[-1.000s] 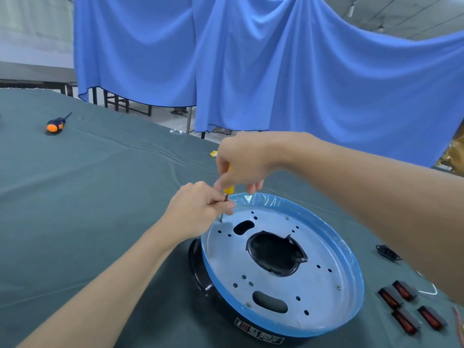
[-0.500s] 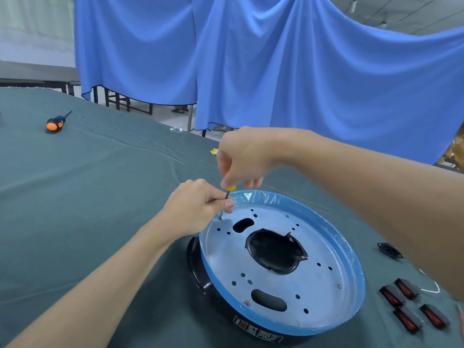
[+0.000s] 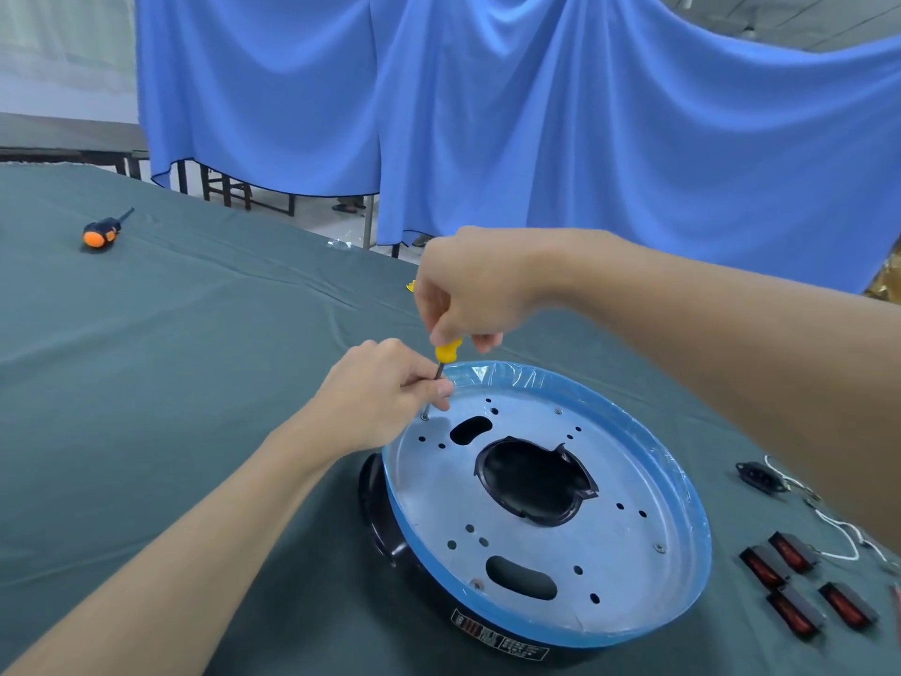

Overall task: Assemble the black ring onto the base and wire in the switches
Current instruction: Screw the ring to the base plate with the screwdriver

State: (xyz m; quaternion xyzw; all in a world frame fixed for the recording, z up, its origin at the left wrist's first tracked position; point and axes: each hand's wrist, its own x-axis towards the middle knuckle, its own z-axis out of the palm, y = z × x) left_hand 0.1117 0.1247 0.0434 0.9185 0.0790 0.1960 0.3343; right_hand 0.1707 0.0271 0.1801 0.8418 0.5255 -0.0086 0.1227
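Right fingers (image 3: 441,329): curled closed round the handle of the yellow screwdriver (image 3: 448,352); the right hand (image 3: 468,290) holds it close to upright.
Left fingers (image 3: 442,390): pinched on the shaft just above the tip; the left hand (image 3: 385,397) steadies it.
Tip: seated on a screw (image 3: 425,417) at the far-left edge of the base (image 3: 634,544).
Change: more of the yellow handle shows below the right hand than half a second ago; the tip is at the same hole. Judged: the hand has turned or re-gripped, and driving is in progress.
Task thing: the black ring (image 3: 375,505) lies under the base, showing at its near-left edge.
Progress: three other screw heads show in the base. Judged: ring fastening is nearly done; wiring is not begun.
Switches (image 3: 799,592): four red rockers lie loose on the bench (image 3: 195,358), right of the base.
Other parts: a black socket (image 3: 755,475) and a white wire (image 3: 838,534) lie near the switches.
Far left: an orange screwdriver (image 3: 100,231), well apart.
Obstruction: the right forearm crosses above the wire; the left hand partly hides the screw.
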